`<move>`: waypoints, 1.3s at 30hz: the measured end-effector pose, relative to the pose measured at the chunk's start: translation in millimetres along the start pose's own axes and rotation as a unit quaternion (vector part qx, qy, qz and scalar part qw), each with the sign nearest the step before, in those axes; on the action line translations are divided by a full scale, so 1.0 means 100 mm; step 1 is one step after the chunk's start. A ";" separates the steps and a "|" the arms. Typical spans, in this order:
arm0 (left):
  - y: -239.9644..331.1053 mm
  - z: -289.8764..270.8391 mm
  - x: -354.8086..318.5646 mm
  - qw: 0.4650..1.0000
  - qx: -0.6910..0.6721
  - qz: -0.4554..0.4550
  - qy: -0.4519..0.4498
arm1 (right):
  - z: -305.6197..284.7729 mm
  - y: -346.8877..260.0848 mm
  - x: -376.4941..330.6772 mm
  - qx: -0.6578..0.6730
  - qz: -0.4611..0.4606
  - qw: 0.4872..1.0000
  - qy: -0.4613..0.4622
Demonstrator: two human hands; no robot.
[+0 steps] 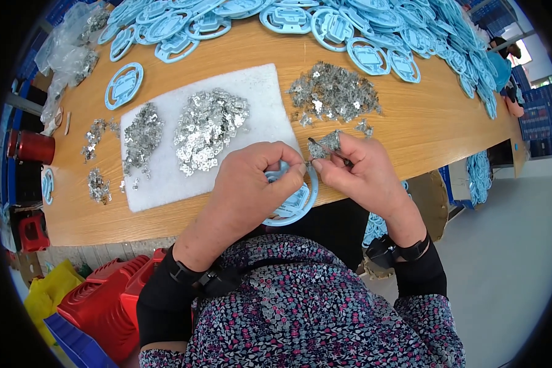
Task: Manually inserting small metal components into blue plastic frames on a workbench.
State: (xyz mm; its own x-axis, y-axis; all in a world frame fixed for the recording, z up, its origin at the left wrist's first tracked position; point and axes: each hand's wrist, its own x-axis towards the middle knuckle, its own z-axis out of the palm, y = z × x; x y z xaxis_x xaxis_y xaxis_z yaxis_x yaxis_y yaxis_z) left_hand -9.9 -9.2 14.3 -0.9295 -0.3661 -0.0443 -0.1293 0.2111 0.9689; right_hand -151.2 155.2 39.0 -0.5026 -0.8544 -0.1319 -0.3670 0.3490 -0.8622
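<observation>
My left hand [251,178] is closed, its thumb and forefinger pinched together over a light blue plastic ring-shaped part [297,211] at the table's near edge. What sits between those fingertips is too small to make out. Just to the right, my right hand [368,175] grips a thin dark tool [320,146], its kind partly hidden by the fingers. Fingertips of both hands almost meet above the ring's rim. Beside the right fingers lies a little cluster of small metal clips [330,140]; whether the hand touches it I cannot tell.
A white foam sheet [264,80] bears two heaps of silvery metal clips [211,129]. Another clip heap [334,92] lies on the wooden table [435,132]. Many blue parts [374,55] are piled along the far edge. Red stools [101,300] stand at lower left.
</observation>
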 end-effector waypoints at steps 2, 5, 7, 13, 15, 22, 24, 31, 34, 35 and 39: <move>0.03 -0.03 0.01 0.998 0.029 -0.050 -0.021 | 0.02 0.05 -0.01 0.044 0.024 0.999 0.020; -0.01 -0.07 -0.02 0.993 -0.098 -0.065 0.014 | 0.06 0.11 0.00 0.111 0.010 0.991 0.073; -0.11 -0.10 -0.03 0.991 -0.123 -0.053 0.028 | 0.10 0.15 -0.01 0.132 -0.020 0.985 0.109; -0.16 -0.10 -0.06 0.978 -0.184 -0.074 0.070 | 0.26 0.16 0.01 0.122 -0.035 0.976 0.176; -0.19 -0.10 -0.06 0.971 -0.207 -0.096 0.065 | 0.29 0.18 0.02 0.043 -0.062 0.979 0.188; -0.25 -0.06 -0.07 0.965 -0.236 -0.093 0.061 | 0.47 0.28 0.13 -0.046 -0.105 0.968 0.222; -0.26 -0.06 -0.06 0.966 -0.236 -0.088 0.065 | 0.51 0.31 0.15 -0.086 -0.116 0.963 0.228; -0.21 -0.07 -0.07 0.965 -0.242 -0.101 0.019 | 0.56 0.24 0.14 -0.179 -0.121 0.947 0.239; -0.21 -0.03 -0.07 0.965 -0.240 -0.104 0.017 | 0.58 0.24 0.12 -0.198 -0.111 0.942 0.247; -0.22 -0.02 -0.06 0.965 -0.242 -0.104 0.019 | 0.57 0.22 0.12 -0.243 -0.140 0.928 0.247; -0.30 -0.02 -0.07 0.970 -0.224 -0.089 0.022 | 0.53 0.13 0.09 -0.324 -0.185 0.902 0.217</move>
State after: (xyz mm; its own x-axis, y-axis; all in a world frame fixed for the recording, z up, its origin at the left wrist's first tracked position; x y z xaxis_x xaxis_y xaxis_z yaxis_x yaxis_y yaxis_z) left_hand 1.3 -14.5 -13.8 -0.8892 -0.4011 -0.2199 -0.1147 -0.2699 0.9560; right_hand -118.9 132.2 0.4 -0.4587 -0.7769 0.4314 -0.8826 0.3417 -0.3230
